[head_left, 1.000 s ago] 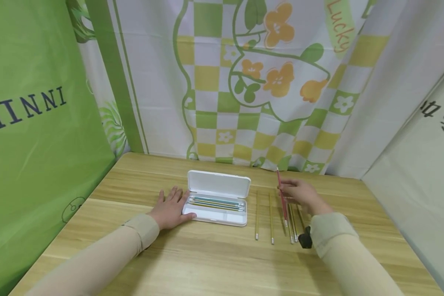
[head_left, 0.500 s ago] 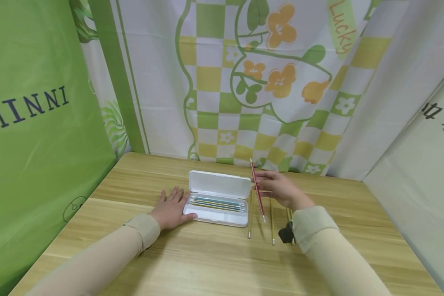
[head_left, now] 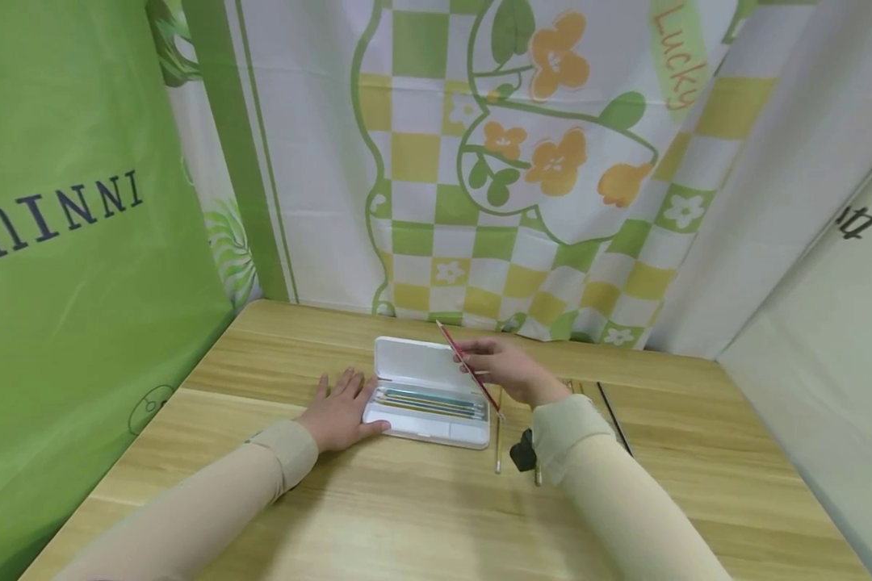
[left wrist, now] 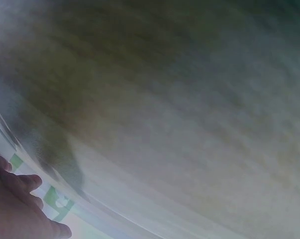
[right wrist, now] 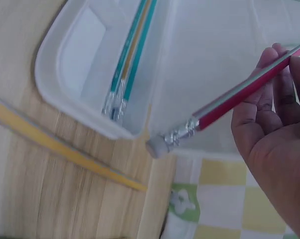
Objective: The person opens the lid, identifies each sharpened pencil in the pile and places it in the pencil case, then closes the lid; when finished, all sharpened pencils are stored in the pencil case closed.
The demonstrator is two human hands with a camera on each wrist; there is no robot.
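Note:
A red pencil (head_left: 472, 373) with a silver ferrule and eraser end is pinched by my right hand (head_left: 509, 369), held at a slant over the right side of the white pencil case (head_left: 429, 431). In the right wrist view the thumb and fingers grip the red pencil (right wrist: 239, 93) near its middle, eraser end toward the case. The case stands with its lid up. Several teal and yellow pencils (head_left: 429, 401) lie in its rear compartment. My left hand (head_left: 340, 411) rests flat with spread fingers at the case's left end, thumb along its front corner.
A yellow pencil (head_left: 499, 444) lies just right of the case. More pencils are partly hidden under the right forearm, and a dark pencil (head_left: 614, 420) lies farther right. A patterned curtain (head_left: 480, 242) hangs behind the wooden table (head_left: 378, 516).
My right hand has carried the red pencil left, from above the loose pencils to the case, tilting it more. The dark pencil on the right has come into sight. The left hand stays in place.

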